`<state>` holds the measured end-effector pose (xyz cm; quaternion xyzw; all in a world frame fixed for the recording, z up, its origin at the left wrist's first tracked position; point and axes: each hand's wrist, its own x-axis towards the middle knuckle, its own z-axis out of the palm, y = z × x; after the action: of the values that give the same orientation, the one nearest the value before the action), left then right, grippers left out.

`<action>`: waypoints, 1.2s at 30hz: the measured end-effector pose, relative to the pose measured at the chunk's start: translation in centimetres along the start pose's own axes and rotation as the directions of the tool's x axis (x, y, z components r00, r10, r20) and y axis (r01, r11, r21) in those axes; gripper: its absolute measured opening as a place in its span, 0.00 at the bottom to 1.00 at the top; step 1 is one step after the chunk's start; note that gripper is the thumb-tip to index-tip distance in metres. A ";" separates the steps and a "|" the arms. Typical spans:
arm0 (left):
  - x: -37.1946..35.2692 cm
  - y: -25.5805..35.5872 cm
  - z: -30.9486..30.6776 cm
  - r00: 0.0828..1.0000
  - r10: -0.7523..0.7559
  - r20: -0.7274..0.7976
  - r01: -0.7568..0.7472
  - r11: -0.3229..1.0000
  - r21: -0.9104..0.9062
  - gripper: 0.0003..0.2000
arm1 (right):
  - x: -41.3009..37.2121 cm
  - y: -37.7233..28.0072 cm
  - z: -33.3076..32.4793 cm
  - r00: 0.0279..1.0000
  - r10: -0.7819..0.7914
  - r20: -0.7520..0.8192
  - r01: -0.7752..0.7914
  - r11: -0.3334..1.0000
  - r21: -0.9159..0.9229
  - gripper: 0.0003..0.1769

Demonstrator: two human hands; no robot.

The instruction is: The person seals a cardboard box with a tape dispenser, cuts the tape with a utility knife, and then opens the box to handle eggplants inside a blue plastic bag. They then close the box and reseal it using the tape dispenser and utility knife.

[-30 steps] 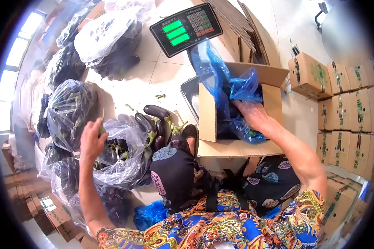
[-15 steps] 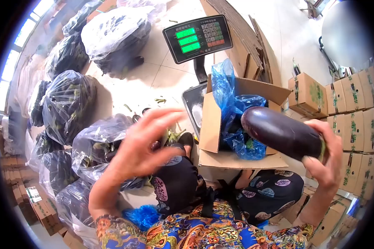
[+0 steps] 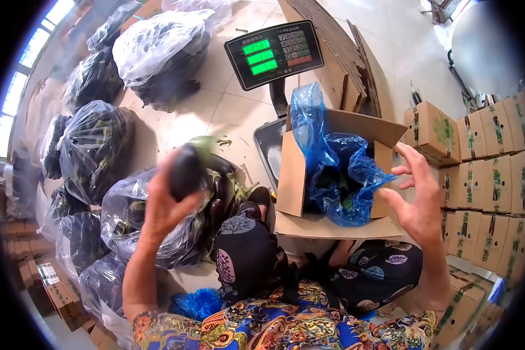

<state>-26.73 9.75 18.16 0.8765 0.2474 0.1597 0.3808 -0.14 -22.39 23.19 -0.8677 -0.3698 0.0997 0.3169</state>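
On the left, my left hand (image 3: 162,201) is closed around a dark purple eggplant (image 3: 185,172), held up with its green stem end away from me and smeared by motion. Below it lie more eggplants (image 3: 219,195), beside an opened clear plastic bag (image 3: 151,224) of them. My right hand (image 3: 417,195) is empty, fingers apart, at the right side of an open cardboard box (image 3: 291,184). A blue plastic bag (image 3: 359,160) lines the box, and its edge reaches close to my thumb and fingers. Dark eggplants with green stems show inside the bag.
The box rests on a scale platform (image 3: 263,149); its lit display (image 3: 274,55) stands behind. Filled plastic bags (image 3: 96,151) crowd the left floor. Closed cartons (image 3: 490,181) are stacked at right, flattened cardboard (image 3: 326,35) at the back. A blue plastic bundle (image 3: 197,303) lies by my leg.
My right hand has let go of the large eggplant and moved left to the bag's edge. My left hand, empty before, now holds an eggplant and has moved left.
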 end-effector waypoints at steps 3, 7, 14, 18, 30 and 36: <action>-4.7 -8.6 -2.8 0.911 -0.227 -0.344 0.276 0.956 0.099 0.34 | 1.1 3.4 2.5 0.987 0.137 0.089 -0.144 0.987 0.075 0.44; -10.8 -17.7 -5.3 0.852 -0.187 -0.489 0.398 0.838 0.373 0.36 | 2.1 7.7 8.5 0.958 -0.249 0.143 0.262 0.962 -0.080 0.32; -16.9 -29.1 -3.6 0.740 -0.456 -0.494 0.664 0.384 0.641 0.43 | 2.4 8.1 14.8 0.692 -0.181 0.698 0.230 0.973 0.025 0.17; -12.6 -25.2 -2.2 0.889 -0.059 -0.454 0.426 0.471 0.773 0.35 | 2.2 6.7 9.7 0.820 -0.257 0.511 0.394 0.902 -0.179 0.18; 7.2 6.2 9.8 0.849 0.458 0.263 -0.503 0.853 0.138 0.39 | -0.3 7.7 9.8 0.756 -0.097 0.647 0.193 0.978 -0.080 0.12; 12.9 8.2 22.6 0.470 0.340 0.814 -0.789 0.576 0.215 0.14 | 3.7 10.4 12.4 0.912 0.314 0.265 -0.409 0.758 0.508 0.07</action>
<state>-2.91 -1.19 10.61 0.9651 -0.2044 -0.1414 0.0819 3.42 -19.29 7.25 -0.7823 -0.1749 0.3324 0.4969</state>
